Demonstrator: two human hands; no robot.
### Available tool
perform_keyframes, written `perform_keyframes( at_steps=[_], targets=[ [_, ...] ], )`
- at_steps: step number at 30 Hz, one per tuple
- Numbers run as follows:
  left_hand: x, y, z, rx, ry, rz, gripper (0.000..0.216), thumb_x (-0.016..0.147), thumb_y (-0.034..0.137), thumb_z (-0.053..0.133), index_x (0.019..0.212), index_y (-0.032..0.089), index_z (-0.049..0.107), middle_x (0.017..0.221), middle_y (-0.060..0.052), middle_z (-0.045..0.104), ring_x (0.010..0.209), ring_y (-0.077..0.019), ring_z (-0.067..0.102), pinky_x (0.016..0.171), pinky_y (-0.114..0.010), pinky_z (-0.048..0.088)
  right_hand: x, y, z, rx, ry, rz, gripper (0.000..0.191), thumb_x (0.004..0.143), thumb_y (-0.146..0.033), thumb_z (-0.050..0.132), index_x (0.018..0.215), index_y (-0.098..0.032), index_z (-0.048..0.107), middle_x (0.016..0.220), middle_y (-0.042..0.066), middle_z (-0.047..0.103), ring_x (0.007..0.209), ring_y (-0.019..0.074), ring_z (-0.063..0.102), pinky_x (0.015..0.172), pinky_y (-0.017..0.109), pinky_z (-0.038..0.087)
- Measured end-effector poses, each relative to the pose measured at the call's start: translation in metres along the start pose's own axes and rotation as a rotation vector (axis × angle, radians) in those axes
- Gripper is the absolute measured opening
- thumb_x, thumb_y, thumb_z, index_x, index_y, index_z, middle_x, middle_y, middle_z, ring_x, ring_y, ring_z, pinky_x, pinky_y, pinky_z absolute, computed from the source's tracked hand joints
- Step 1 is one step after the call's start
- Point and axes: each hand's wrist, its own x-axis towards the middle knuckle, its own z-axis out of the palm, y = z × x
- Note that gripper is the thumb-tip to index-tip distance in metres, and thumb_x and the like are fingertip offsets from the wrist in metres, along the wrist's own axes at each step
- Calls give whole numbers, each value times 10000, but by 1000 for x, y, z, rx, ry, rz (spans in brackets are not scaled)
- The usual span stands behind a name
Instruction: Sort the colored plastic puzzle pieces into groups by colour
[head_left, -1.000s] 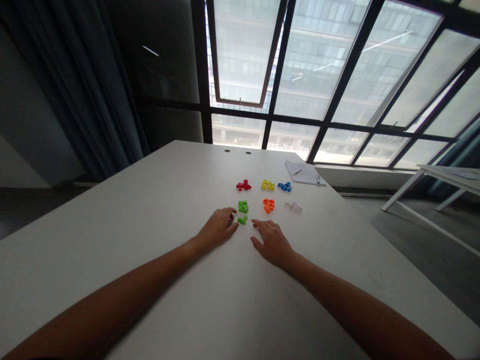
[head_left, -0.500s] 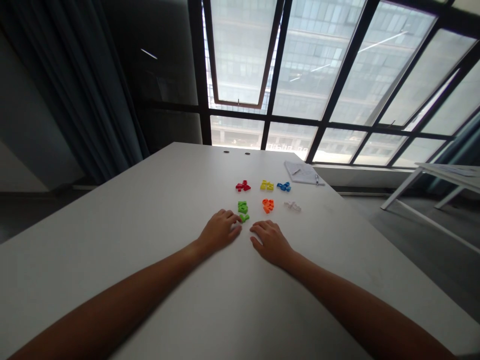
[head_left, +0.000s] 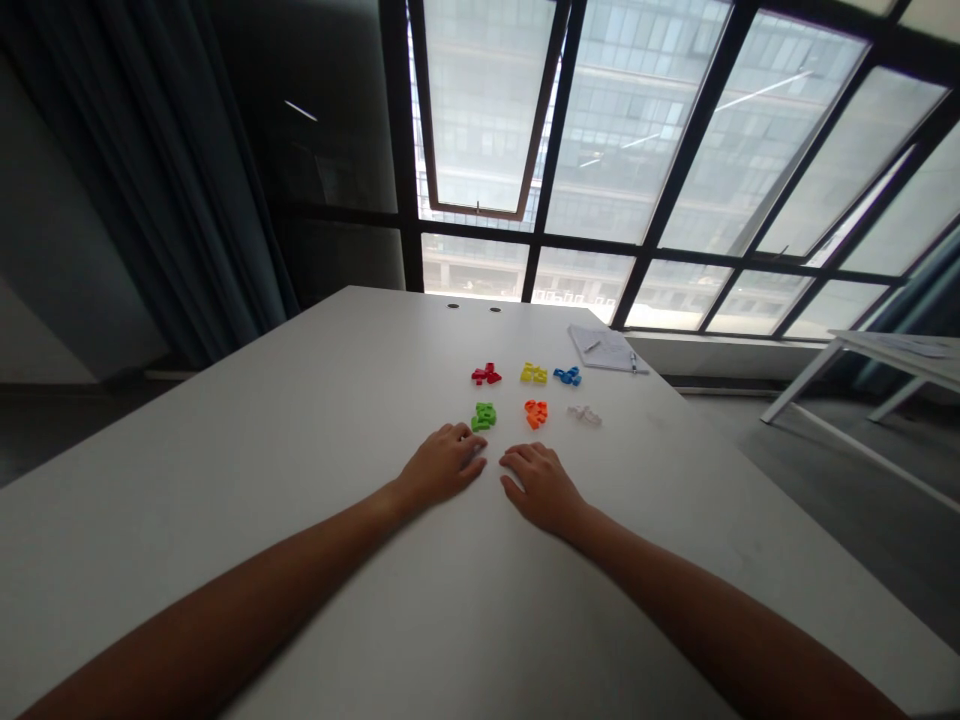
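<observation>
Small piles of coloured plastic pieces lie in two rows on the white table [head_left: 300, 480]: red [head_left: 486, 375], yellow [head_left: 533, 373] and blue [head_left: 568, 376] at the back, green [head_left: 484, 416], orange [head_left: 535, 412] and clear white [head_left: 583, 413] nearer. My left hand [head_left: 442, 465] lies palm down, fingertips just short of the green pile, holding nothing. My right hand [head_left: 541, 487] rests flat beside it, below the orange pile, fingers stretched forward and empty.
A notepad with a pen [head_left: 606, 349] lies at the table's far right corner. Two cable holes [head_left: 472, 307] sit near the far edge. A second white table [head_left: 885, 365] stands to the right, over grey floor. Large windows and a dark curtain lie beyond.
The loose green piece near my left fingertips has slid away from me and now sits with the green pile. My left hand followed it slightly forward; my right hand barely moved.
</observation>
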Motion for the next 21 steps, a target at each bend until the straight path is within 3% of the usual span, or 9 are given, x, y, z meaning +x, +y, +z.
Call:
perform_keyframes(
  at_steps=[7,14,21],
  targets=[
    [-1,2,0,51,11,-49,321,962,397,583,1224,245,691,1110,-93,661,1019,-263,610,910,-396,505,0,0,0,-2,5,0,226,969,-267,604,1180,-214,663,1208,89,688,1123,256,576,1001,412,425],
    [-1,3,0,84,34,-107,413,944,427,603,1309,237,641,1313,-108,629,1183,-292,572,1019,-440,471,0,-1,-1,-3,-6,11,232,976,-276,597,1187,-208,665,1219,93,686,1143,252,568,1019,412,421],
    [0,2,0,29,26,-60,341,955,390,593,1237,220,677,1237,-122,675,1129,-294,605,985,-459,490,0,-1,-1,9,6,2,229,972,-264,596,1183,-207,663,1212,87,688,1129,260,572,1006,420,434]
  ],
)
